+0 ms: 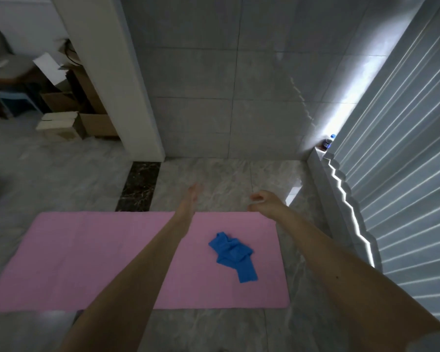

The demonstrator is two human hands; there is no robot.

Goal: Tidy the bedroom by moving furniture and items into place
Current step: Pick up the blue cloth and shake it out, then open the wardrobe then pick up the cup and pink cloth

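Head view: both arms reach forward over a pink mat [87,260] spread flat on the marble floor [61,168]. The left hand [191,199] is blurred, its fingers straight and together, holding nothing. The right hand [261,200] has its fingers loosely curled; whether they pinch anything is too blurred to tell. A crumpled blue cloth [233,255] lies on the mat's right part, below and between the two hands, touched by neither. A small bottle [328,143] stands on a low ledge [320,171] by the ribbed curtain [404,148]; cardboard boxes [69,118] crowd the far left. The likely risk: lifting or folding the mat with the cloth on it would tip the cloth onto the floor.
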